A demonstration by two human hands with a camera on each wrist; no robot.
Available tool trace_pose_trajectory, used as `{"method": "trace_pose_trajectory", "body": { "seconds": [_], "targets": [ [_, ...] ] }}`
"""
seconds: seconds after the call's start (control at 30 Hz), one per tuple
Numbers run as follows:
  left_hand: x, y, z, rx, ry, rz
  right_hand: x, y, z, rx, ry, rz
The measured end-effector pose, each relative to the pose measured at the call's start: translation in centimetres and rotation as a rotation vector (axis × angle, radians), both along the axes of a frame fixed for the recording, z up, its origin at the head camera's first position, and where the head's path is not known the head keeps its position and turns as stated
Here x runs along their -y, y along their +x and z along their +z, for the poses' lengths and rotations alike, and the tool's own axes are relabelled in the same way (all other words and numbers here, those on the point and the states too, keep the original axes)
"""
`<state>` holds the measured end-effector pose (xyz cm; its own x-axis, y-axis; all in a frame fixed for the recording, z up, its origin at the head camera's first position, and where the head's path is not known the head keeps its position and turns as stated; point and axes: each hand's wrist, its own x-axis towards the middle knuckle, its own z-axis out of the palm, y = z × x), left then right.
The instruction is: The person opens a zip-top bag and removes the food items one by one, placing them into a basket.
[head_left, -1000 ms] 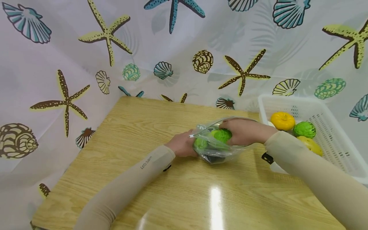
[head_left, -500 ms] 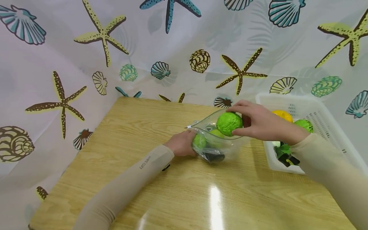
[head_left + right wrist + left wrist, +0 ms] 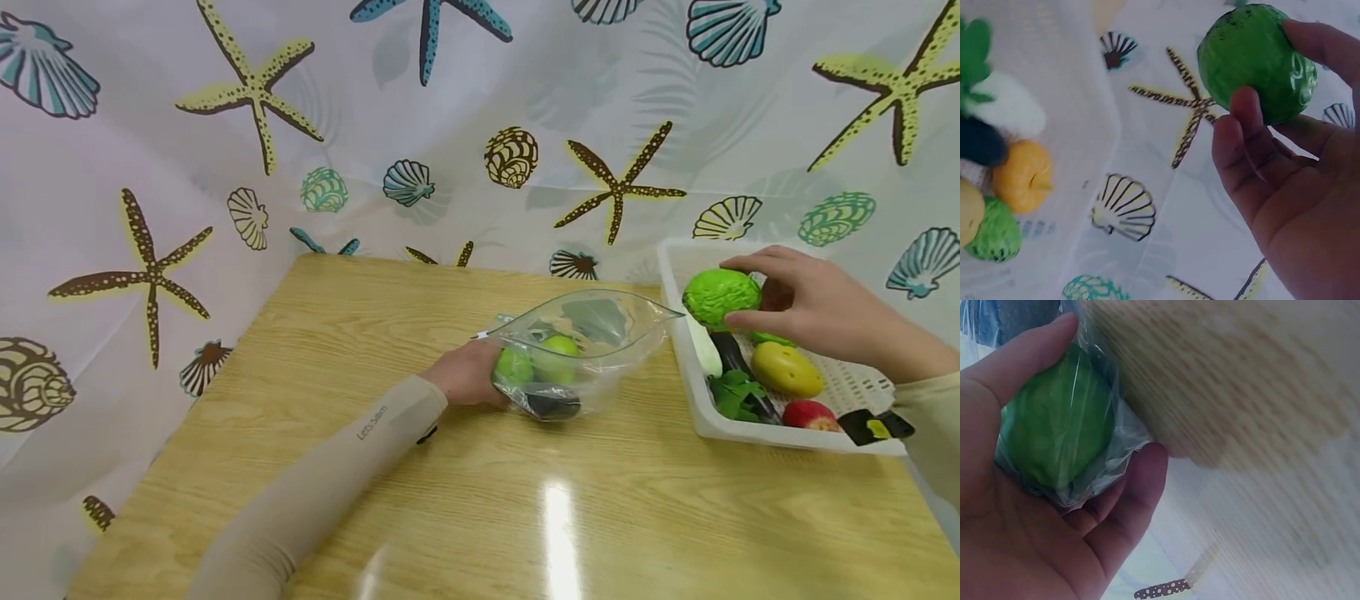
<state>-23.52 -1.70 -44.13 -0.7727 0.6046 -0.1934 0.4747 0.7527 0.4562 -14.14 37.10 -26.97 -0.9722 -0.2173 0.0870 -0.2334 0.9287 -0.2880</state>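
My left hand (image 3: 468, 372) grips one end of a clear zip bag (image 3: 603, 383) on the table. Through the plastic, its fingers and thumb curl round a green fruit (image 3: 1054, 425). Another yellow-green fruit (image 3: 557, 358) and a dark object (image 3: 553, 405) lie inside, and the bag's mouth gapes upward. Off to the right, my right hand (image 3: 813, 310) holds a wrinkled round green fruit (image 3: 720, 297) between thumb and fingers, above the left side of a white basket (image 3: 701, 421). The right wrist view shows this fruit (image 3: 1257, 65) from below, at the fingertips.
The basket contains a yellow oval fruit or vegetable (image 3: 786, 369), a dark eggplant (image 3: 729, 354), a leafy green piece (image 3: 735, 393), a red fruit (image 3: 810, 414), a small orange pumpkin (image 3: 1024, 176) and a bumpy green fruit (image 3: 996, 232). A patterned curtain (image 3: 450, 125) hangs behind the wooden table (image 3: 420, 517).
My right hand has come out of the bag with the wrinkled green fruit and moved right, over the basket. My left hand keeps its grip on the bag, whose mouth now stands wider.
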Motion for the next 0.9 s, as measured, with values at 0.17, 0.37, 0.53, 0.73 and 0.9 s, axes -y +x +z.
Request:
{"method": "trace_pose_trajectory", "body": {
  "seconds": [0.17, 0.37, 0.53, 0.73, 0.9],
  "targets": [
    [-0.2, 0.0, -0.1, 0.016, -0.01, -0.004, -3.7, -0.7, -2.8, 0.165, 0.155, -0.016],
    [-0.1, 0.1, -0.1, 0.01, -0.037, -0.002, -5.8, -0.5, -5.1, 0.32, 0.233, 0.017],
    [0.0, 0.2, 0.0, 0.003, -0.065, 0.008, -6.3, 0.0, -6.4, 0.379, 0.231, 0.054],
    [0.0, 0.3, 0.0, 0.01, -0.085, 0.008, -6.0, 0.5, -7.3, 0.503, 0.182, 0.11],
    [0.0, 0.2, 0.1, 0.016, -0.091, 0.011, -5.5, 0.6, -7.4, 0.542, 0.139, 0.115]
  ]
}}
